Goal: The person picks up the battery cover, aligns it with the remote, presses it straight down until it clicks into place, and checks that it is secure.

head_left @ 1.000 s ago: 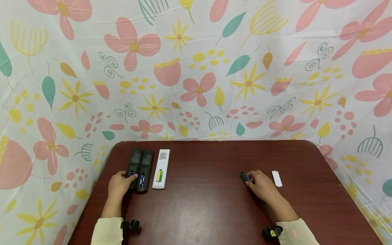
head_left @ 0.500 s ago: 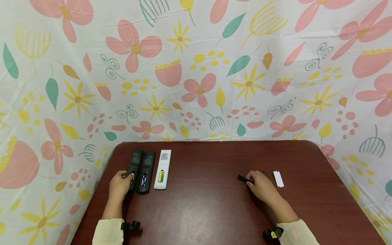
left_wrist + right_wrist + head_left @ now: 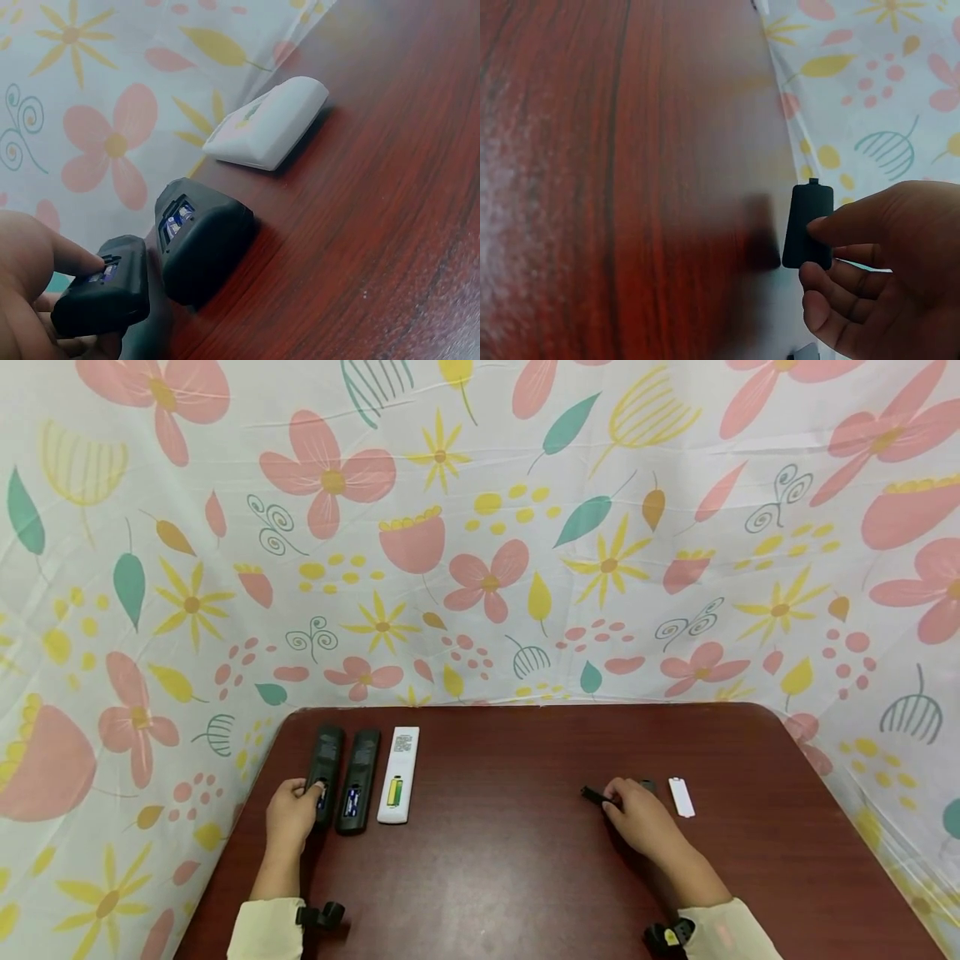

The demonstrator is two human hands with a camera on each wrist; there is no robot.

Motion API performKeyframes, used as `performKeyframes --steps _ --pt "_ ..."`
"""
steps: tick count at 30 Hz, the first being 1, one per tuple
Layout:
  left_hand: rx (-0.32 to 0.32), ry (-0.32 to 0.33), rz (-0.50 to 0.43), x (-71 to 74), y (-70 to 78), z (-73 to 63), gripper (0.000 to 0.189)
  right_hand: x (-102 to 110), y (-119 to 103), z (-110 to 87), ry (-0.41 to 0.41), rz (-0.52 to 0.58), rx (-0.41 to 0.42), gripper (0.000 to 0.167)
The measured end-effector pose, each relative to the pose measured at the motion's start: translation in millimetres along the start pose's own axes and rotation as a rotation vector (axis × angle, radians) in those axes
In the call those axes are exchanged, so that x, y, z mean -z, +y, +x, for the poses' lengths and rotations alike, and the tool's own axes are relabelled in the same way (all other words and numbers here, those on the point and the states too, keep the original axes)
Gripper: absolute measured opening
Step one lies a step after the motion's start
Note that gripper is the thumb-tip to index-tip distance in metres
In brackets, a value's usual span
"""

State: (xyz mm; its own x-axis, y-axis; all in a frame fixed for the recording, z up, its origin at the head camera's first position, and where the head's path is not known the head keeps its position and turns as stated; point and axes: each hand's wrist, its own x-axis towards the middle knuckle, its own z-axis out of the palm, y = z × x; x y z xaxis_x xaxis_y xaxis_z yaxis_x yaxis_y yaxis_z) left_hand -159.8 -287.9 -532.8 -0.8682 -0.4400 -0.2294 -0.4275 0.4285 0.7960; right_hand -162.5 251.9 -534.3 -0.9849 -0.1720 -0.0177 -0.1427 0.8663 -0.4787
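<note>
My left hand grips the leftmost black remote control, its thumb at the uncovered battery compartment with batteries inside. In the left wrist view, that remote's end looks raised, with fingers beneath it. Just right of it lies a second black remote control, back up, its batteries showing. My right hand pinches a black battery cover between thumb and fingers, apart from the remotes. Behind that hand a dark flat piece lies mostly hidden.
A white remote control with a battery picture in its compartment lies right of the black ones. A white battery cover lies right of my right hand. The brown table meets a flowered cloth at the back.
The leftmost black remote has shifted slightly left, opening a gap from the second one. The black cover in my right hand has turned and moved slightly left, and a dark piece shows behind the hand.
</note>
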Motion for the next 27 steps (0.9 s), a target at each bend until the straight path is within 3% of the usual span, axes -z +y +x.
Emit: performKeyframes --steps 10,16,21,27 --pt "-0.009 0.028 -0.145 -1.5 2.5 -8.9 0.056 -4 0 -1.2 0.043 0.044 0.007 0.006" --pt "-0.022 -0.06 -0.233 -3.9 11.7 -14.3 0.059 -3 0 -1.2 0.066 0.043 0.032 0.006" --pt "-0.041 -0.103 -0.215 -8.4 19.1 -19.4 0.059 -4 -3 -0.4 0.061 0.063 0.029 0.006" --pt "-0.077 -0.072 -0.179 -18.6 21.4 -23.8 0.054 -7 -7 -0.3 0.046 0.101 0.022 0.005"
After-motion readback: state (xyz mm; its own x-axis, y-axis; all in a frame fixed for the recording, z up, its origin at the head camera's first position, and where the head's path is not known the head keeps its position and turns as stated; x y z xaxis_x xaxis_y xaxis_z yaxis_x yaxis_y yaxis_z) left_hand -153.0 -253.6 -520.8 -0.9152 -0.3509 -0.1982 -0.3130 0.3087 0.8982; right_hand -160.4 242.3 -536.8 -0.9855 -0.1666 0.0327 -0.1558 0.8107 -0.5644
